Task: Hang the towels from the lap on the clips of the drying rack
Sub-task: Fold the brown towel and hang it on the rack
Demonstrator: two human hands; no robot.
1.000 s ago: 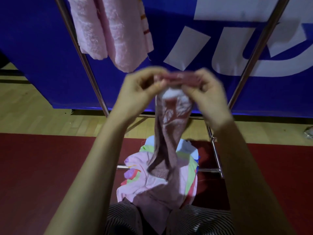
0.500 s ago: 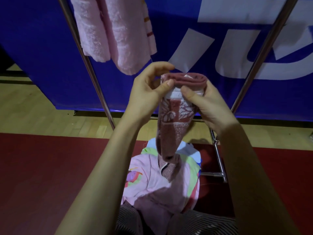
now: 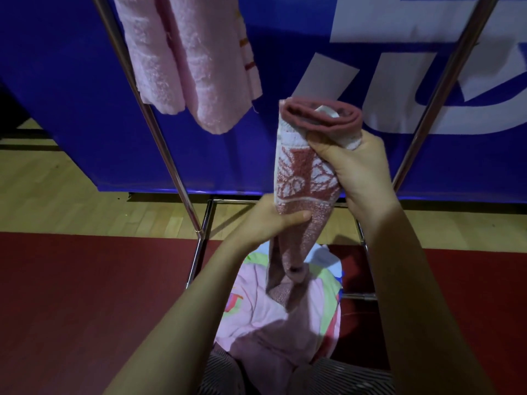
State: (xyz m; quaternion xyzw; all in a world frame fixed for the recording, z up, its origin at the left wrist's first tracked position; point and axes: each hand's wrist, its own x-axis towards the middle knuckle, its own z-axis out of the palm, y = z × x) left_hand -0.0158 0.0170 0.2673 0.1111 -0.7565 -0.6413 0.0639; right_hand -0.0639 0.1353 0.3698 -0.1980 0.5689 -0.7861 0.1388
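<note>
The floor (image 3: 71,201) is pale wood at the back, with a dark red mat (image 3: 85,295) laid over it nearer the person. A blue banner (image 3: 57,81) with large white lettering stands behind and closes off the view. In front of it is the rack (image 3: 171,166), whose two chrome poles slant up and out of the frame, joined by thin bars at floor level. The clips at its top are out of view. A pink towel (image 3: 185,67) hangs near the left pole, doubled over, with its lower ends well above the floor.

Both hands are closed on a red towel (image 3: 305,178) with a white woven pattern, held up between the poles in front of the banner. The right hand (image 3: 356,172) grips it high up, just under the folded top edge, with the thumb pressed on the front and the fingers wrapped behind. The left hand (image 3: 273,220) grips it lower down, with the thumb lying across the front of the cloth. The towel hangs bunched and narrow from the right hand through the left, and its tail reaches down to the pile (image 3: 265,317).

That pile of towels, mostly pink with green, blue and red edges, lies on the lap (image 3: 350,377), which is clad in striped cloth, at the bottom of the view between the forearms.
</note>
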